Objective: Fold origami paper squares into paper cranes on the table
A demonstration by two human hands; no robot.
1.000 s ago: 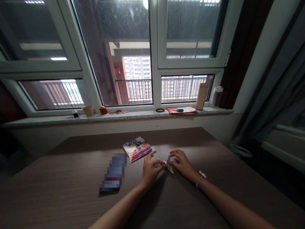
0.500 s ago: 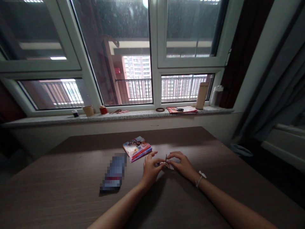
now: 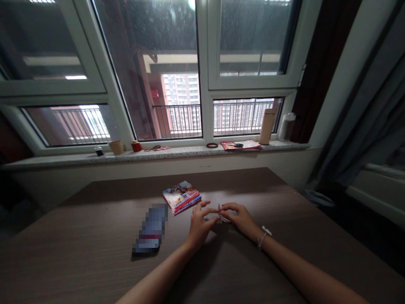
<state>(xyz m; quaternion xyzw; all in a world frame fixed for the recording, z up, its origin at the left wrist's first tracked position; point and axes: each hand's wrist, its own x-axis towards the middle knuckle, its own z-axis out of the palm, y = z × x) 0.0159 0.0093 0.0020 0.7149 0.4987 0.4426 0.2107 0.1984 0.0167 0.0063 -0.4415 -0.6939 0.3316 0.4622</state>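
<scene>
A small piece of folded paper [image 3: 224, 219] is held between my two hands just above the table. My left hand [image 3: 200, 224] pinches its left side with thumb and forefinger, while the other fingers stretch forward. From the right, my right hand [image 3: 239, 217] grips it with thumb and fingertips, and a thin edge stands up between the hands. The fingers cover much of the paper, so its full shape is hidden. Beyond my left hand lies a stack of colourful printed paper [image 3: 182, 196], close to the fingertips.
A blurred-out dark oblong object [image 3: 151, 230] lies on the brown table [image 3: 79, 236], left of my hands. Along the windowsill [image 3: 186, 151] stand a paper cup [image 3: 116, 147], a red spool [image 3: 136, 146], a bracelet [image 3: 211, 145], scissors [image 3: 238, 145] on printed sheets, and a tan flask [image 3: 267, 126].
The folded paper has turned a little between my fingers, and less of its red printed face shows. Both hands keep nearly the same place and hold.
</scene>
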